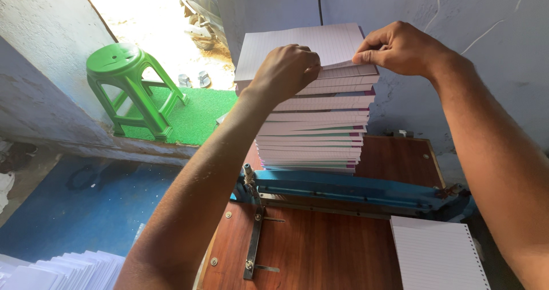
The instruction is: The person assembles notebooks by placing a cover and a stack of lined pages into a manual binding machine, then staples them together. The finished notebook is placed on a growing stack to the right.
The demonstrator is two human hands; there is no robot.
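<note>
Lined sheets atop the paper stack (pixel 311 118) are being pinched by the left hand (pixel 286 70) and right hand (pixel 397 48); lifting them off evenly probably comes next.

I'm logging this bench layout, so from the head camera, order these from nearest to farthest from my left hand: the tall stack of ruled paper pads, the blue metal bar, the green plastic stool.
1. Tall stack of ruled paper pads: touched by the left hand, at its top.
2. Blue metal bar: below, on the wooden table.
3. Green plastic stool: far left, by the doorway.
</note>
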